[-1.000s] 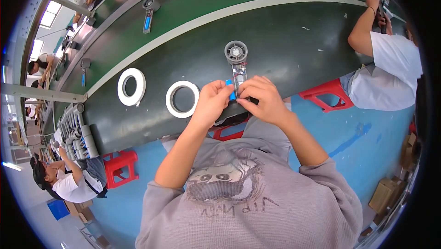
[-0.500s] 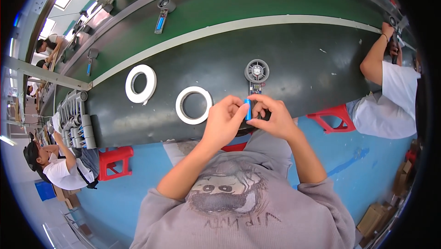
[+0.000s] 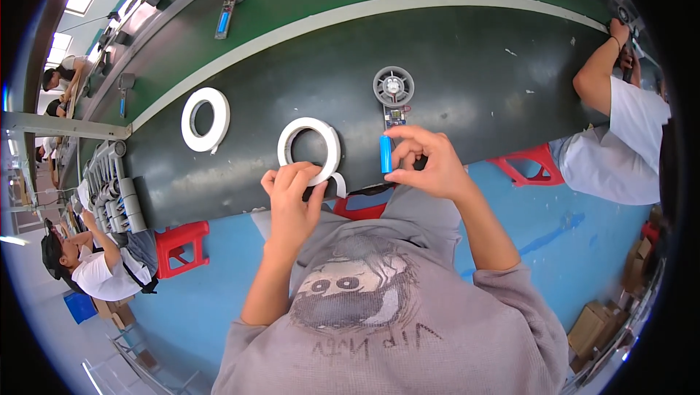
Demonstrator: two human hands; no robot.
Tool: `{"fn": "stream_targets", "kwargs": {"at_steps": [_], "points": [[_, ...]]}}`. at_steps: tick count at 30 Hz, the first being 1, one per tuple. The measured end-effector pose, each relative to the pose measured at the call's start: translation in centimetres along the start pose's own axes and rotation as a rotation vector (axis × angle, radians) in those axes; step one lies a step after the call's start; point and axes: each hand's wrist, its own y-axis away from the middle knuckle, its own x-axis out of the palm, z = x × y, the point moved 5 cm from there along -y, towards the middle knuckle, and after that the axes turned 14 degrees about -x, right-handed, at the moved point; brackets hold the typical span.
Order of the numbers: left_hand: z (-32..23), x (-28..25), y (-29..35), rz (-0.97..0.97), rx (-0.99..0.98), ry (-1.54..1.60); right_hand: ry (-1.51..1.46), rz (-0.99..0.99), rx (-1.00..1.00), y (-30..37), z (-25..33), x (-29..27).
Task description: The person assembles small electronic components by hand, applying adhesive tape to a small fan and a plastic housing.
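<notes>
head: r hand point(image 3: 430, 165) pinches blue cylinder point(image 3: 385, 154); l hand point(image 3: 294, 191) on white tape roll point(image 3: 309, 151).

I see a white tape roll point(image 3: 309, 149) lying on the dark conveyor bench point(image 3: 467, 60), with a second white tape roll point(image 3: 205, 119) to its left. Right of them lies a small grey round fan unit point(image 3: 393, 87), behind the blue cylindrical cell point(image 3: 385, 154).

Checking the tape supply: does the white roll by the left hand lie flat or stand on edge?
Flat: the white roll shows its full ring and open centre on the dark belt.
</notes>
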Motion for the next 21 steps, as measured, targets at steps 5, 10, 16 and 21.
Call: {"fn": "stream_targets", "kwargs": {"at_steps": [5, 10, 16, 21], "points": [[-2.4, 0.8, 0.2, 0.093, 0.052, 0.142, -0.054, 0.002, -0.025, 0.0, 0.0, -0.1], [-3.4, 1.4, 0.4, 0.135, 0.079, 0.155, -0.074, -0.004, -0.035, 0.1, -0.2, -0.1], [-3.8, 1.4, 0.1, 0.157, 0.104, 0.181, -0.054, 0.014, -0.032, -0.1, -0.1, -0.1], [-3.8, 1.3, -0.1, 0.157, 0.124, 0.166, -0.089, 0.038, -0.027, -0.2, 0.0, -0.4]]}}
